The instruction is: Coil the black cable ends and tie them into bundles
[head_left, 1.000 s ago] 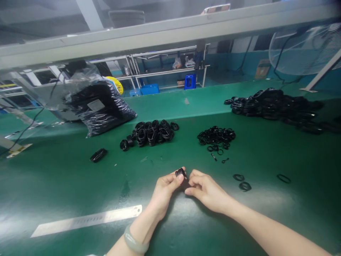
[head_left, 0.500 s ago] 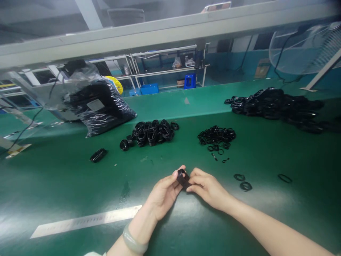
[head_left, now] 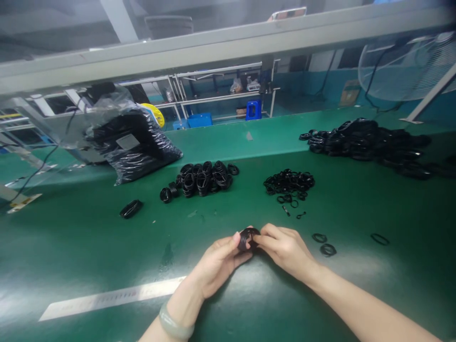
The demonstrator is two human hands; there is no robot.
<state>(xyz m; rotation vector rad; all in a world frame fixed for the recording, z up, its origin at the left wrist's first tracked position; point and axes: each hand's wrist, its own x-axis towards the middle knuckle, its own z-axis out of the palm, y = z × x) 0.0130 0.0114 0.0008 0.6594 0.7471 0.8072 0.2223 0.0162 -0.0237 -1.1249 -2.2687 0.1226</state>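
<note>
Holding a round bundle of thin black loops [head_left: 248,239] just above the green tabletop [head_left: 228,313], right of centre and toward the near edge. Grip of the left hand [head_left: 217,268] narrow around the bundle's left side, with thumb on top and palm turned up. Fingertips of the right hand [head_left: 281,247] curled in against the bundle's right side and opening; cannot tell how firmly closed, with the contact partly hidden. On the left wrist, a pale green bangle [head_left: 175,324].

Beyond the hands, toward the middle of the tabletop, a cluster of coiled black bundles [head_left: 203,179], packed side by side; to its left, well apart, a single elongated black coil [head_left: 131,209]. Right of the cluster, a loose pile of small black rings [head_left: 289,182], with two small black pieces [head_left: 286,211] just on its near side. Nearer the right edge, two flat black rings [head_left: 323,244] close together and, farther right, a thin black oval loop [head_left: 379,239].

Toward the near left corner, a flat silver metal ruler [head_left: 114,300], lying at a slant. Toward the far left corner, a clear plastic bag [head_left: 142,151] of black contents, with a pale label. Toward the far right corner, a large heap of black loops [head_left: 370,142].
</note>
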